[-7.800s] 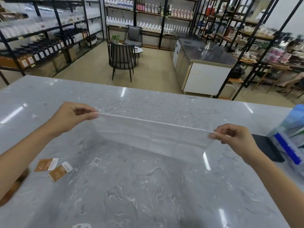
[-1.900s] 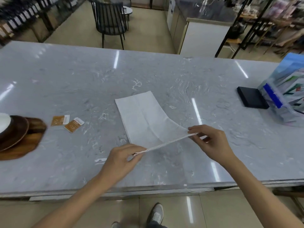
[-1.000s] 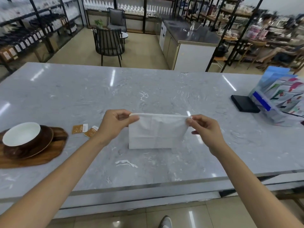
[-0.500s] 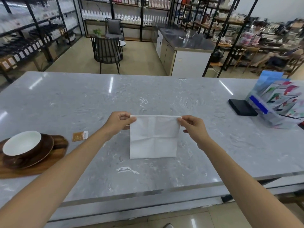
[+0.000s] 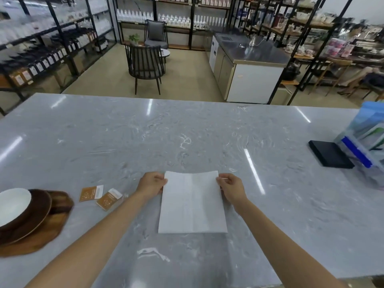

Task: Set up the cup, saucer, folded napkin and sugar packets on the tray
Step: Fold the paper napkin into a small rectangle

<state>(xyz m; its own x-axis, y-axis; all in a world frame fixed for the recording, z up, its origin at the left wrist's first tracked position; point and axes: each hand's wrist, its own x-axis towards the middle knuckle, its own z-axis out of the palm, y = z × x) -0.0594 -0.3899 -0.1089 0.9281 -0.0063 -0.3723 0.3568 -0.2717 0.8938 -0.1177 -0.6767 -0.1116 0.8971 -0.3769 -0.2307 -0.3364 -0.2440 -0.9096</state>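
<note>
A grey marble-patterned counter (image 5: 187, 132) carries everything — a white folded napkin (image 5: 192, 204) near its front edge, two brown sugar packets (image 5: 99, 195) to the left, a wooden tray (image 5: 41, 233) at far left, and a black pad (image 5: 330, 153) with a clear brochure holder (image 5: 365, 146) at far right.

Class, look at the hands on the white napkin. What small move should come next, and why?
Probably fold the far edge toward the near edge. The left hand and right hand pinch the far corners of the napkin, which lies flat on the counter, apart from the wooden tray.
</note>
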